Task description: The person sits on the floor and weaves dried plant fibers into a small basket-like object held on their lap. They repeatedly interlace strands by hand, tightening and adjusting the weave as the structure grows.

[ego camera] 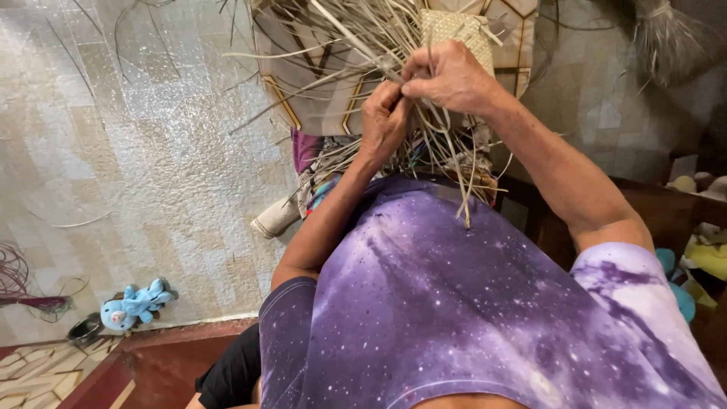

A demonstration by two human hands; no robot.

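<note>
Hands, upper centre of frame: my left hand (385, 115) and right hand (448, 76) both pinching dry straw strips (356, 45), apparently mid-weave.

Floor: we see pale, mottled tiles (136, 151) with a glossy sheen, strewn with a few stray dry strands.
Lower left: we note a red-brown step (159, 363) and patterned tiles (38, 371) beside it.
Toy: we spot a blue plush (135, 304) on the floor, near a small dark bowl (83, 329).
Left edge: we make out purple strands (15, 280).
Right: we see dark wooden furniture (666, 212) with soft toys (708, 257) on it.
Light: soft and even.
</note>
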